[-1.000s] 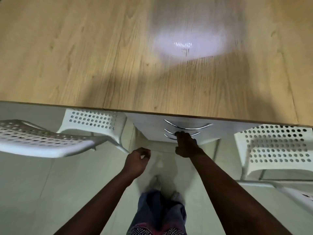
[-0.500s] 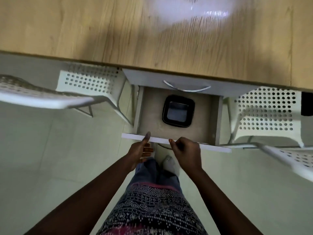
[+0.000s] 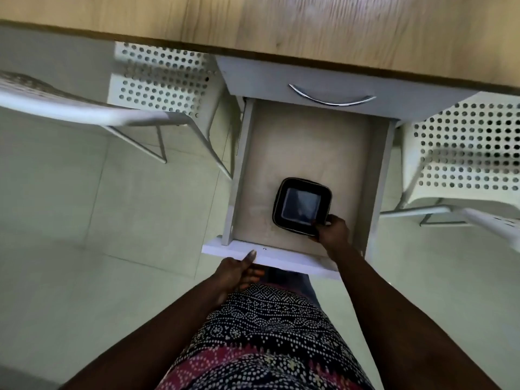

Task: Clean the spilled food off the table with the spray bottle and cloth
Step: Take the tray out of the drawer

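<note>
A white drawer [image 3: 304, 142] stands pulled far out from under the wooden table [image 3: 253, 21]. Inside it lies a square black dish [image 3: 301, 205] with a glossy bottom. My right hand [image 3: 332, 230] reaches into the drawer and grips the dish's near right corner. My left hand [image 3: 239, 270] holds the drawer's front panel [image 3: 267, 257], thumb on its top edge, fingers curled underneath. No spray bottle or cloth is in view.
A shut upper drawer with a curved chrome handle [image 3: 332, 98] sits just under the table edge. White perforated chairs stand to the left [image 3: 157, 77] and right [image 3: 464, 153]. Pale floor tiles [image 3: 112, 209] lie below. My patterned skirt fills the bottom middle.
The drawer has slid further out toward me. My right hand left the drawer front and now grips the black dish inside. My left hand stays on the front panel.
</note>
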